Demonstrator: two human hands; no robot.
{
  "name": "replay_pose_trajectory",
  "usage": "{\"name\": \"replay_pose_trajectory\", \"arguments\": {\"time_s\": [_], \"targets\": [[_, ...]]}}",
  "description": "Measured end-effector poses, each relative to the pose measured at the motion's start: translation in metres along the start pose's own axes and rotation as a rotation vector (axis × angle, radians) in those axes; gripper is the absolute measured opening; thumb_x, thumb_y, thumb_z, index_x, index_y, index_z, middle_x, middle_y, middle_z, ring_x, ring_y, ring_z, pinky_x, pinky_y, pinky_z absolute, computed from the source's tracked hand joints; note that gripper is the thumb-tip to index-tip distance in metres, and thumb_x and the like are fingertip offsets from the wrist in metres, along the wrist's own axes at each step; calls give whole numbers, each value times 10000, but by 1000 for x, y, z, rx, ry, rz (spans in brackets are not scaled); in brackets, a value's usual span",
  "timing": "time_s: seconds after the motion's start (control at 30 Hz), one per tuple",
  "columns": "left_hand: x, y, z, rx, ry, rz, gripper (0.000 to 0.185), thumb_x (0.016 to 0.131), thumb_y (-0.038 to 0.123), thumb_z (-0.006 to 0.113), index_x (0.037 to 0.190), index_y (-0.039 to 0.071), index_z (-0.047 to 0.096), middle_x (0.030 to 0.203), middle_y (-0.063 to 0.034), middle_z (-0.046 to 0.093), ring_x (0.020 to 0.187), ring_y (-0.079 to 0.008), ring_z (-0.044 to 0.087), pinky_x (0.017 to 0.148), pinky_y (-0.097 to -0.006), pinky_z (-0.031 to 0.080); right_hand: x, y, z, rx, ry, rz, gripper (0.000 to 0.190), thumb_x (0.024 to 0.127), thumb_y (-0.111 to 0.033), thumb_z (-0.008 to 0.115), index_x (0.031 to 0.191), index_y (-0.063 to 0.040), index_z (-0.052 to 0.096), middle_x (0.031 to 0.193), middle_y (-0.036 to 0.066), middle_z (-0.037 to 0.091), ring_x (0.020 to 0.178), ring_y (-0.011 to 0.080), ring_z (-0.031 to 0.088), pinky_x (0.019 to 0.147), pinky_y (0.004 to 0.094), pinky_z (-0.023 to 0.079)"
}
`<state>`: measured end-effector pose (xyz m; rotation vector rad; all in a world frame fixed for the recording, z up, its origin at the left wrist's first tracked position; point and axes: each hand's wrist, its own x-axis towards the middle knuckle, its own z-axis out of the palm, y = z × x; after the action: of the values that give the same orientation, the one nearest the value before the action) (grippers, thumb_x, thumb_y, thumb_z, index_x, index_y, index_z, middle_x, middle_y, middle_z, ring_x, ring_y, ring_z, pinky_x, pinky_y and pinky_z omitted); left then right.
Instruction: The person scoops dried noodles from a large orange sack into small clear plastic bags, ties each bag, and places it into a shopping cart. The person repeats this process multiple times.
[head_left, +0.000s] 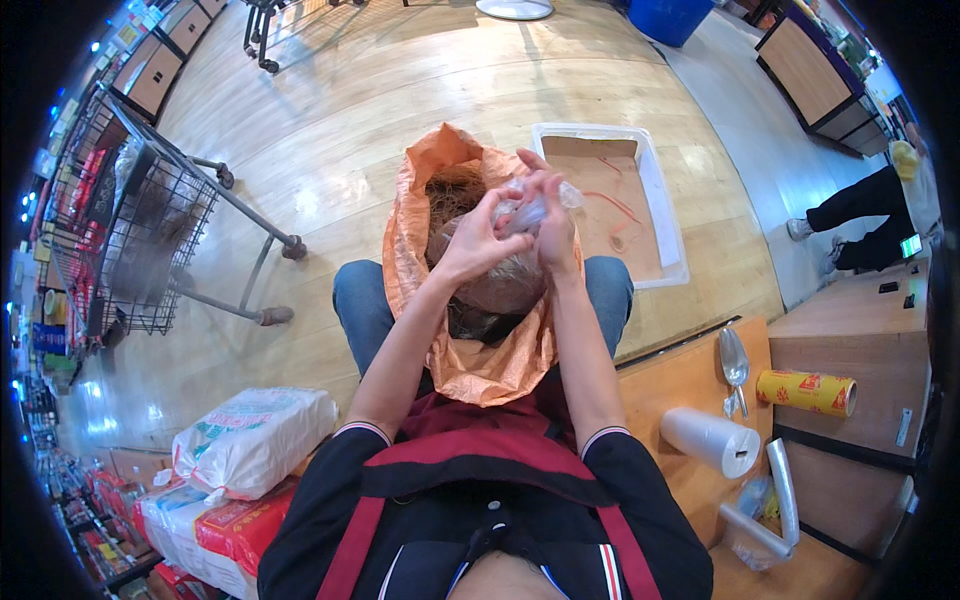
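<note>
An orange woven sack (409, 225) stands open between my knees, with brown, stringy, fibrous material (455, 187) inside. Over its mouth both hands hold a clear plastic bag (529, 214). My left hand (484, 236) has its thumb and fingers curled around the near side of the gathered plastic. My right hand (553, 225) grips the bunched top from the other side, some fingers raised. Below the hands, the bag's full, rounded part (506, 285) rests in the sack's opening; what it contains is brownish and hard to make out.
A white plastic tub (664, 217) with red strips stands beyond the sack. On the left are a wire shopping cart (161, 247) and stacked white packages (259, 435). A metal scoop (733, 356), plastic bag roll (705, 441) and yellow roll (806, 392) lie at right. A person's legs (855, 206) show farther off.
</note>
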<state>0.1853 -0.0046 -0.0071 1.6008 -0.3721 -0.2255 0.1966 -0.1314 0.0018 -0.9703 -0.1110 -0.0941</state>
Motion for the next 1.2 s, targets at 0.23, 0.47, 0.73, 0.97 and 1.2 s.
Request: {"name": "replay_pose_trajectory", "arguments": {"time_s": [0.23,0.47,0.73,0.97,1.2], "targets": [[-12,3,-6,207,59,15,366,819,90,638,1145,-20,512,1101,-145,592,1051,-262,576,862,-373,481,8,-46,24,-1236,-767,-477,352,974,-342,421,991,-67,640,1237,56,575,1287,245,412,1129,477,149],[-6,3,-15,-216,-114,-30,349,1022,359,362,1094,49,504,719,-22,540,559,-107,554,555,-241,450,25,-58,-13,-1008,-659,90,262,918,-272,587,966,-23,651,728,56,625,628,135,588,620,275,481],[-4,30,-40,-358,-209,-227,263,913,263,622,1012,20,631,855,-61,667,785,-123,624,752,-244,485,-43,-68,10,-1214,-367,-466,113,754,-91,724,853,-51,685,775,100,659,715,196,645,632,297,499],[0,45,-50,-202,-384,-291,173,739,89,772,883,27,699,863,-34,684,840,-87,613,799,-224,469,-23,-61,-4,-783,-343,-59,191,904,-184,618,1021,-34,624,941,44,655,894,103,604,778,267,483],[6,53,-57,-8,-453,-244,143,694,54,797,762,48,672,780,-4,660,762,-66,592,755,-225,470,-18,-29,-16,-645,-499,177,319,986,-244,485,1217,-25,507,1041,46,605,984,105,545,869,265,443]]}}
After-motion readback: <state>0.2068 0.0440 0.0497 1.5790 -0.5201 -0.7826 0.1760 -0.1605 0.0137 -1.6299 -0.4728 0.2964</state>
